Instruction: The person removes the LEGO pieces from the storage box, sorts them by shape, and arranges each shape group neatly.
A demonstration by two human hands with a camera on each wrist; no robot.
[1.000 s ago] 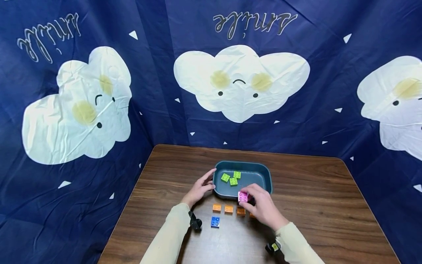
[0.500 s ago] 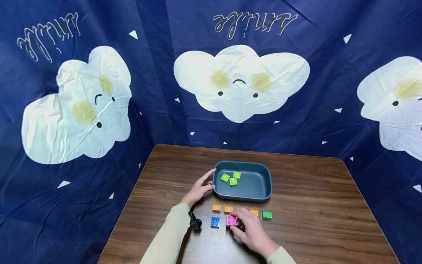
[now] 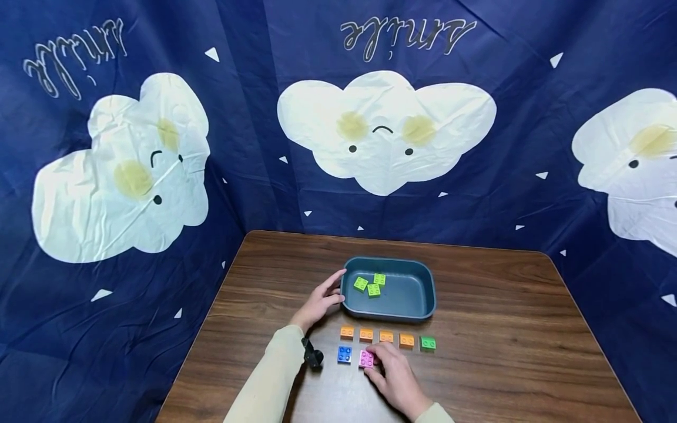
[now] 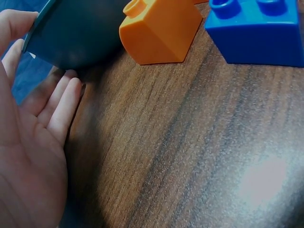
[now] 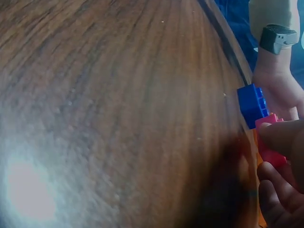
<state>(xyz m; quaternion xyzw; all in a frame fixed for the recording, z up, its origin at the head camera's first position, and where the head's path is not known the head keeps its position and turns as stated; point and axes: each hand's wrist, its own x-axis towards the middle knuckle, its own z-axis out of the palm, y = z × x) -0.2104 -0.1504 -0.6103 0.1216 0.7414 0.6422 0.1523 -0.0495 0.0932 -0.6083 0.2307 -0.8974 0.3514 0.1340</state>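
Right hand [image 3: 394, 377]: thumb and fingers pinch the pink four-stud brick [image 3: 366, 359] from its right side, studs up. Whether the brick's underside bears fully on the wooden table [image 3: 492, 329] cannot be told; the fingers hide part of it in the right wrist view. Left hand [image 3: 319, 301]: fingers spread and mostly straight, tips against the left end of the dark teal tray [image 3: 409, 292], with nothing held. Just left of the pink brick, a narrow gap between, stands the blue four-stud brick [image 3: 344, 355]. Beyond these two, nearer the tray, is a row of four orange bricks [image 3: 347, 332], two-stud, then a green two-stud brick [image 3: 428, 344] at its right end; the left wrist view shows a slanted side on the nearest orange one. Inside the tray, toward its left half: three lime-green bricks [image 3: 361, 284], studs up, close together. Behind the table: navy curtain [image 3: 243, 147] with white clouds and upside-down lettering. Judgement: step in hand looks like placing the pink brick beside the blue one, as the start of a nearer row. Next move would call for squaring it to the blue brick, then loosening the pinch and lifting clear without nudging the orange bricks; tray best left steadied.
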